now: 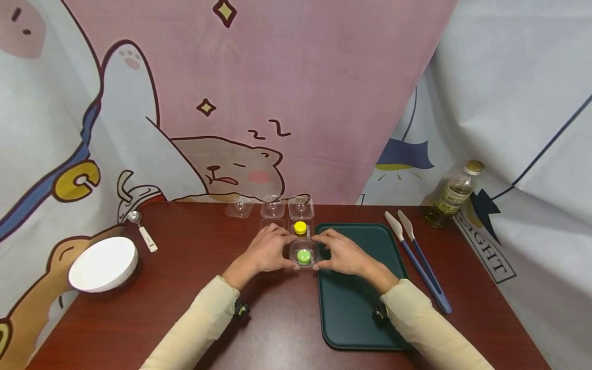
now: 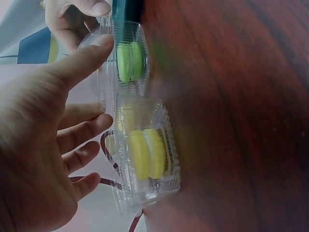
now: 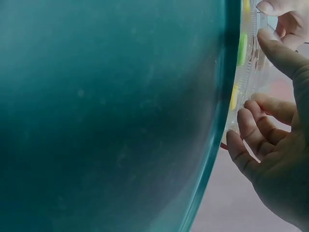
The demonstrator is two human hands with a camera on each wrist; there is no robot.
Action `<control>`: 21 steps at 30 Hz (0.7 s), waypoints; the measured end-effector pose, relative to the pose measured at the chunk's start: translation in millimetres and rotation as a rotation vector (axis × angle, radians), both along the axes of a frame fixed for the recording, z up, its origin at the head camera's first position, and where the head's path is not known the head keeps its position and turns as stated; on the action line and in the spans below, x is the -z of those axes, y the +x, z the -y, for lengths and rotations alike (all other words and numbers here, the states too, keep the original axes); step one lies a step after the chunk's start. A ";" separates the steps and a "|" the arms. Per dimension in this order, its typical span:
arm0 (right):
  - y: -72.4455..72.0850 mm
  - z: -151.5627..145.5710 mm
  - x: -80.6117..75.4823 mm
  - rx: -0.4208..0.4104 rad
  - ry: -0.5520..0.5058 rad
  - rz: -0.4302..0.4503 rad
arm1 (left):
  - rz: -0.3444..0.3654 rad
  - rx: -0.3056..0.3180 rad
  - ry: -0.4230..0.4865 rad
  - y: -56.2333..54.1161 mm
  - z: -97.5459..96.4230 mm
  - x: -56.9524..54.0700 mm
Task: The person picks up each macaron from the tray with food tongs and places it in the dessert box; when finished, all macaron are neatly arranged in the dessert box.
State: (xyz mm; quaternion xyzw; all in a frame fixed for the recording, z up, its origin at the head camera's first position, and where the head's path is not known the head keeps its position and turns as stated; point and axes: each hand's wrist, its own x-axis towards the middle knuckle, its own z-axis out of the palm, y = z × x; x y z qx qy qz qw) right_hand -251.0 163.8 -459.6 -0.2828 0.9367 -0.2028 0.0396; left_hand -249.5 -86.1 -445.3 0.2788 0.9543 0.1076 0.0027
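Observation:
A small clear plastic box (image 1: pixel 302 245) with a green macaron (image 1: pixel 303 256) inside stands between both hands in the head view. My left hand (image 1: pixel 265 250) holds its left side, thumb at the near corner and fingers at the far one. On the opposite side my right hand (image 1: pixel 344 253) grips it the same way, over the tray's edge. Just behind, another clear box holds a yellow macaron (image 1: pixel 300 228), seen from the side as a yellow macaron (image 2: pixel 147 153) in the left wrist view. In the right wrist view the green macaron (image 3: pixel 242 50) is partly hidden by the tray.
A dark green tray (image 1: pixel 356 318) lies at the right, beside two blue-handled spreaders (image 1: pixel 423 264) and an oil bottle (image 1: pixel 450 198). More clear boxes (image 1: pixel 273 207) with raised lids stand at the back. Left are a white bowl (image 1: pixel 103 263) and a metal scoop (image 1: pixel 143 231).

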 end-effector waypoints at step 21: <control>0.7 4.4 -1.0 -0.014 0.063 -0.008 | 0.040 -0.023 -0.034 1.5 -3.5 3.8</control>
